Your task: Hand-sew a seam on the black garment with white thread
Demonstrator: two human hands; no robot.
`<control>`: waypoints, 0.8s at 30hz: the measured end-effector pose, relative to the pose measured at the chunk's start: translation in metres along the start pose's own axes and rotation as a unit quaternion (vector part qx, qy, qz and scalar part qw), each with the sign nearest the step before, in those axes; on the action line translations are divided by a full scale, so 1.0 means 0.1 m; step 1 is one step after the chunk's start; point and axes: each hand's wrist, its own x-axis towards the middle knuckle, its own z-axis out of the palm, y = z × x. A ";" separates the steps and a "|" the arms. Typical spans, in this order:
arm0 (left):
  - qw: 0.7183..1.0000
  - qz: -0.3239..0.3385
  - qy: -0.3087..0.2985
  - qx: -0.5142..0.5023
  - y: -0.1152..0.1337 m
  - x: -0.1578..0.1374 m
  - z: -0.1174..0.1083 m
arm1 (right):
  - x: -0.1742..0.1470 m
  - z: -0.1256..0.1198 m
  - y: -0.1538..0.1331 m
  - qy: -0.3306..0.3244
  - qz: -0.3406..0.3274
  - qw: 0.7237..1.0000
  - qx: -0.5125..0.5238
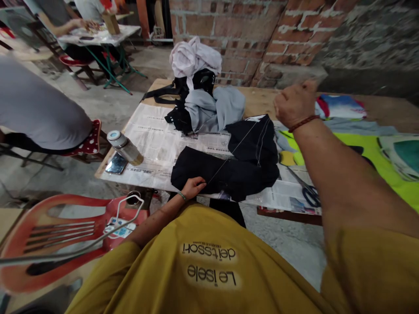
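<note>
Stretching back, the surface [258, 99] bears newspaper [153, 141], then dark cloth [247, 176] at its near edge. The raised right hand [294, 104] curls, its hold too blurred to tell; the left hand [193, 188] pinches the cloth. Thread [242, 142] slants over it.

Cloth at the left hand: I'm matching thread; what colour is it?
The cloth is dark navy, near black; head view.
</note>
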 end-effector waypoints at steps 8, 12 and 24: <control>1.000 0.009 0.007 -0.006 -0.04 0.00 0.02 | -0.07 0.17 0.07 0.026 0.088 0.992 0.084; 1.000 0.003 0.007 -0.013 -0.03 0.00 0.01 | -0.41 0.18 -0.52 -0.001 0.096 0.987 0.128; 1.000 0.024 0.001 -0.008 -0.01 0.00 -0.01 | -2.05 0.16 -2.12 -0.105 0.079 0.940 0.315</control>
